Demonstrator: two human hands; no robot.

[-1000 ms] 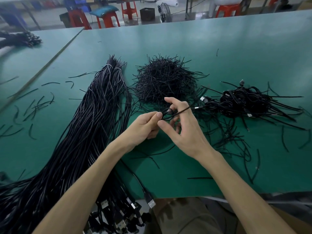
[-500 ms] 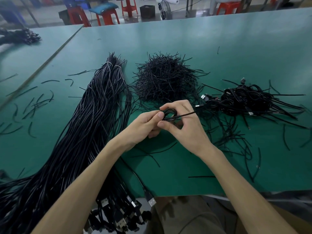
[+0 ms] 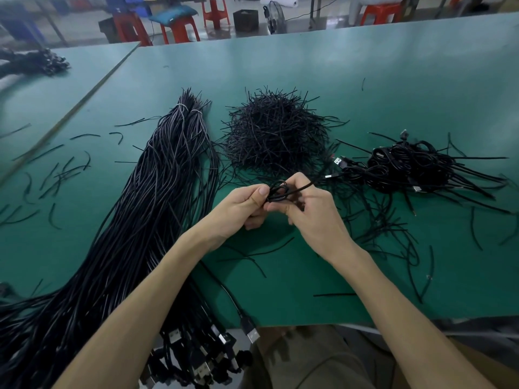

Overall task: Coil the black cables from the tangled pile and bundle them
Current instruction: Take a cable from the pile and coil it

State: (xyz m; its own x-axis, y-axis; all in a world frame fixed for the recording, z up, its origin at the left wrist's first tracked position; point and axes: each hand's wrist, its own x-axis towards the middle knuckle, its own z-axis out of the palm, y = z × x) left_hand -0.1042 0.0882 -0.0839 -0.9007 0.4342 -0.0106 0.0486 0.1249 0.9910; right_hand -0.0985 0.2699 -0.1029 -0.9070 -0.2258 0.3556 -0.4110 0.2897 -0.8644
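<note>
**Small black coil pinched between both hands over the green tabletop**

The hands meet at the middle of the view. The left hand (image 3: 238, 206) presses its thumb down on a small coil (image 3: 278, 190) of thin black cable, and the right hand (image 3: 311, 217) curls its fingers round the coil's other side, so both are clamped on it above the tabletop (image 3: 309, 80). A stiff black strand (image 3: 304, 186) sticks out of the coil toward the upper right, across the right forefinger. Most of the coil is hidden by the fingers, and its turns cannot be counted.

To the left lies a long sheaf of cables (image 3: 157, 197), smooth and faintly glossy, bound near its far end with pale ties. Its near end hangs over the table edge in a cluster of metal-tipped USB plugs (image 3: 213, 357); any marking on them is too small to read. One plug (image 3: 251, 332) lies apart at the edge.

Beyond the hands sits a bristly mound of short black ties (image 3: 275, 133). To the right is a heap of coiled cables (image 3: 412, 164), with straight tie ends poking outward. Loose ties (image 3: 56, 175) are scattered at far left. The tabletop is matte green. Red stools (image 3: 179, 26) stand blurred behind it.
</note>
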